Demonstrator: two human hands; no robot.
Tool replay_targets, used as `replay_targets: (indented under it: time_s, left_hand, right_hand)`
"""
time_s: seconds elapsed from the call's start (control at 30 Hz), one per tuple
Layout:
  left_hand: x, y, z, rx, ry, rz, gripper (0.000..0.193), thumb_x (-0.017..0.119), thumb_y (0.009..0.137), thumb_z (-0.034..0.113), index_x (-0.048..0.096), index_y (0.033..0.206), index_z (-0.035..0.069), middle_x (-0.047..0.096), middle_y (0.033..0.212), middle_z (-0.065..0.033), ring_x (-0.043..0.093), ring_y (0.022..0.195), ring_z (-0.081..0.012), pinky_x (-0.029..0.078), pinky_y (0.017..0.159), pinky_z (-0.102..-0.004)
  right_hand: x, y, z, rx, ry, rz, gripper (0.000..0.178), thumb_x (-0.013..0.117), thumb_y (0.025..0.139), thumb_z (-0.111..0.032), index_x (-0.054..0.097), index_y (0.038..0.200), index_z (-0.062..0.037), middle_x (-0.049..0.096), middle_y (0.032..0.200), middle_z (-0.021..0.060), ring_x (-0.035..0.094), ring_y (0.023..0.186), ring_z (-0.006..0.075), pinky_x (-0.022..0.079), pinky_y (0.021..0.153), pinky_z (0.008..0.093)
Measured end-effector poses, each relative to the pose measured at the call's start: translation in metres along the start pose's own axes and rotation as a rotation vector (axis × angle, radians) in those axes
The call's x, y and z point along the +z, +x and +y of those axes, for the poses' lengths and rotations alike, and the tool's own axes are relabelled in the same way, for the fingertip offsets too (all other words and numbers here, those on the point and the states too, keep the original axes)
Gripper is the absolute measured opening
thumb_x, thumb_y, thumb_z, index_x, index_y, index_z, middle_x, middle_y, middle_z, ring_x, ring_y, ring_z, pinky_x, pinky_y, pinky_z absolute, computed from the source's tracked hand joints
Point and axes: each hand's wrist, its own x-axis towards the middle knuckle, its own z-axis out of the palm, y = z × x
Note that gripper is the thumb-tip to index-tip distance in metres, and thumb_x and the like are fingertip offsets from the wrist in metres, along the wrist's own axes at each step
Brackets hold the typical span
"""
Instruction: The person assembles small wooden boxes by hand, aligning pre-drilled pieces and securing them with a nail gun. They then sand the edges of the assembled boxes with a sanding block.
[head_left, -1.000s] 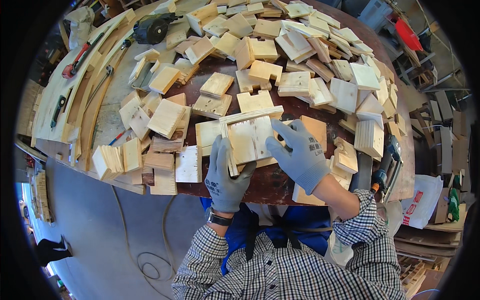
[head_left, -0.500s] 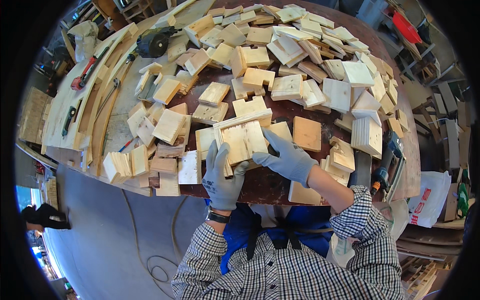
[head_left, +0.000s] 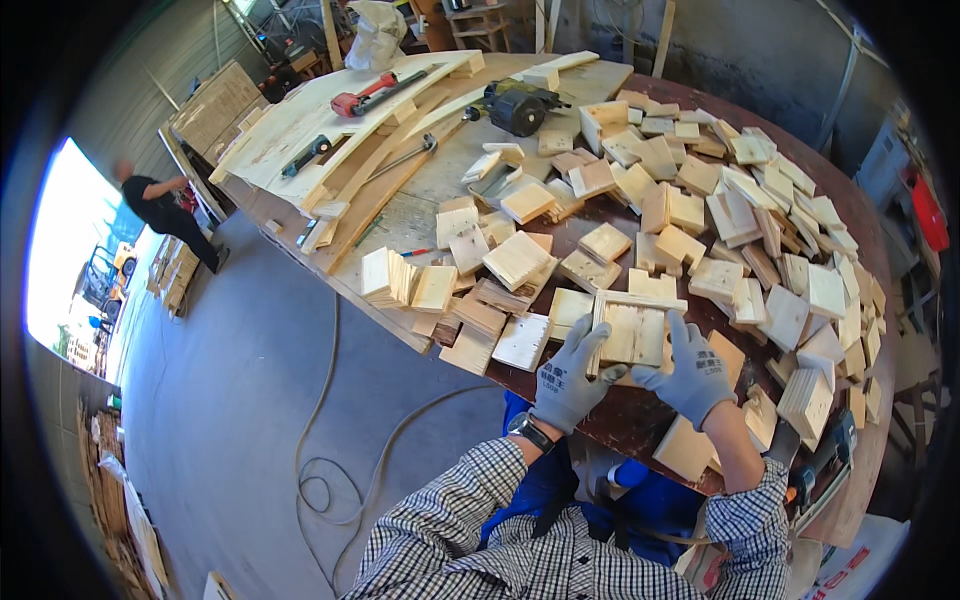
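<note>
Grey-gloved, my left hand (head_left: 570, 385) grips a small wooden frame (head_left: 634, 335) at its left side. It is a flat square board with narrow raised strips along its left and far edges. My right hand (head_left: 692, 375), in a matching glove, holds the same piece at its right side, fingers bent round the edge. The fingertips beneath the piece are hidden. Just left of the hands lie loose wooden blocks, among them a pale block (head_left: 521, 341). A large heap of wooden blocks (head_left: 738, 212) spreads beyond and to the right.
On the table's left part lie a circular-saw-like tool (head_left: 518, 106), a red-handled tool (head_left: 362, 98), a hammer (head_left: 402, 157) and long boards (head_left: 335, 125). A power tool (head_left: 828, 448) sits at the right edge. A hose (head_left: 325, 400) runs over the floor; a person (head_left: 170, 208) stands far left.
The view has swung left, so the table appears farther right and a person and a bright opening show. Both hands still hold the wooden frame; the right fingers now wrap closer round its side.
</note>
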Motion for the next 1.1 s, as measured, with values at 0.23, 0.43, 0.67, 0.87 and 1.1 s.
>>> replay_targets:
  time_s: [0.23,0.43,0.67,0.87,1.1]
  left_hand:
    - [0.009,0.000,-0.011,0.094,-0.011,0.094,0.072,0.087,0.090,0.044,0.059,0.143,0.005,0.061,0.147,-0.0246,0.066,0.128,-0.0409,0.056,0.106,-0.0460]
    - [0.014,0.004,-0.006,0.092,0.008,0.075,0.080,0.085,0.092,0.043,0.050,0.154,0.006,0.061,0.148,-0.0231,0.065,0.131,-0.0393,0.056,0.106,-0.0433]
    - [-0.019,-0.023,0.011,-0.119,-0.192,0.014,0.097,0.087,0.091,0.034,0.033,0.162,-0.006,0.059,0.147,-0.0273,0.063,0.133,-0.0390,0.052,0.111,-0.0432]
    - [-0.142,0.012,-0.040,-0.091,0.348,0.562,0.089,0.086,0.089,0.030,0.040,0.155,-0.007,0.055,0.145,-0.0316,0.055,0.132,-0.0477,0.043,0.114,-0.0552]
    - [-0.336,0.133,-0.246,-1.063,0.008,0.162,0.104,0.070,0.091,0.072,0.042,0.160,-0.001,0.050,0.155,-0.0285,0.048,0.143,-0.0406,0.042,0.118,-0.0525]
  right_hand:
    - [-0.010,0.015,-0.002,-0.092,-0.155,-0.086,0.092,0.068,0.096,-0.062,0.044,0.154,0.0053,0.066,0.133,0.0266,0.068,0.118,0.0435,0.053,0.101,0.0503]
    - [-0.021,0.012,0.007,-0.367,-0.251,0.099,0.049,0.060,0.106,-0.048,0.059,0.144,-0.0182,0.069,0.101,0.0137,0.069,0.093,0.0322,0.054,0.083,0.0443]
    - [-0.070,0.023,0.011,-0.164,0.588,0.238,0.042,0.064,0.108,-0.018,0.065,0.148,-0.0072,0.074,0.096,0.0062,0.071,0.085,0.0136,0.056,0.075,0.0298]
    - [-0.041,0.125,0.020,-0.113,-0.059,0.268,0.036,0.062,0.106,-0.041,0.071,0.136,-0.0222,0.072,0.104,0.0127,0.072,0.100,0.0338,0.055,0.087,0.0466]
    - [-0.004,0.170,-0.005,-0.056,-0.290,0.247,0.051,0.071,0.099,-0.039,0.062,0.145,-0.0212,0.068,0.125,0.0146,0.068,0.110,0.0361,0.054,0.092,0.0488]
